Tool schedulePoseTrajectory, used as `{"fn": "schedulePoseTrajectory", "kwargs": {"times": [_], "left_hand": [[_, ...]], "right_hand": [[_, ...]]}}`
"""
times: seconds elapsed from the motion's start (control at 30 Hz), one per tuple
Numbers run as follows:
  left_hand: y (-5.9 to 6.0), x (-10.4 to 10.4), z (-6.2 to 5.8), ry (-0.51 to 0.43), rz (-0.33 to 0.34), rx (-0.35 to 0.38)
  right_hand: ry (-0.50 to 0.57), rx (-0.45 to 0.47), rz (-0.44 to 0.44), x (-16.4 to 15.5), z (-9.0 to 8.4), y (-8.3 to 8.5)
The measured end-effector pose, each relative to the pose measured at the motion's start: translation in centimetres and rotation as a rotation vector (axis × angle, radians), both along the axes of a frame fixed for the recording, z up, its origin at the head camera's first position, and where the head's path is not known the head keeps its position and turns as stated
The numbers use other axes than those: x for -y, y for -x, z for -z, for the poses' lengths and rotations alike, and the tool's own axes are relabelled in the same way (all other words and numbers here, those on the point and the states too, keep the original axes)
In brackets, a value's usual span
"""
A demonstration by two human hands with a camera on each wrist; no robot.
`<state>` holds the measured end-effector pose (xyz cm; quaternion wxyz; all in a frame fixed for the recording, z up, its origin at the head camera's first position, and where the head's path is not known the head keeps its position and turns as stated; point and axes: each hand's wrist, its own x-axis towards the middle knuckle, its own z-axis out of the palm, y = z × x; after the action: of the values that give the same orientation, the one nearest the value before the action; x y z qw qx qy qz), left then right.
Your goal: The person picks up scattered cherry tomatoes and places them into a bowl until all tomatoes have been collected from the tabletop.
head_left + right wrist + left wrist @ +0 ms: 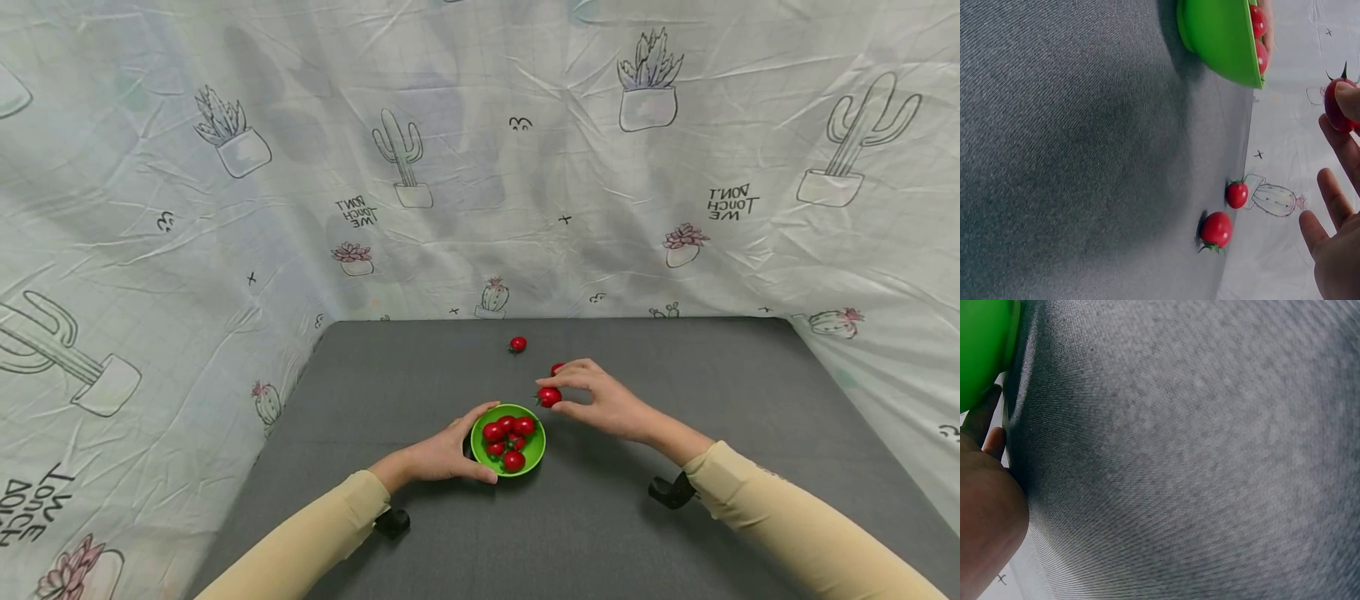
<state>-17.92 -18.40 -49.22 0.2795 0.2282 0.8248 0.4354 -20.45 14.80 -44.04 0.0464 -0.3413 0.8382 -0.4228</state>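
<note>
A green bowl [542,454] holding several small red tomatoes [513,461] stands on the grey table. My left hand [448,450] grips the bowl's left side, its thumb near the front rim and its fingers along the back. In the left wrist view, the bowl's green wall [984,350] shows at the upper left by the fingers. My right hand [607,402] pinches a cherry tomato [550,397] between thumb and finger, up and to the right of the bowl. In the right wrist view this tomato [1335,112] has its green stem pointing up, and the other fingers are spread.
Two more tomatoes lie on the table [390,375] beyond the bowl: one tomato [517,344] farther back, another tomato [557,367] partly behind my right hand. A pale cloth [465,167] with drawn cacti hangs around the table's back and sides.
</note>
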Motion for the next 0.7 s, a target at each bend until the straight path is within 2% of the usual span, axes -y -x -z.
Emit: {"fn": "schedulePoseTrajectory", "kwargs": {"times": [0.33,0.7], "left_hand": [[0.0,0.0,0.0,0.008,-0.002,0.009],[0.1,0.1,0.1,0.000,-0.003,0.021]], "right_hand": [[-0.051,-0.013,-0.102,1.2,-0.1,-0.1],[-0.114,-0.037,-0.175,2.1,0.5,-0.2]]}}
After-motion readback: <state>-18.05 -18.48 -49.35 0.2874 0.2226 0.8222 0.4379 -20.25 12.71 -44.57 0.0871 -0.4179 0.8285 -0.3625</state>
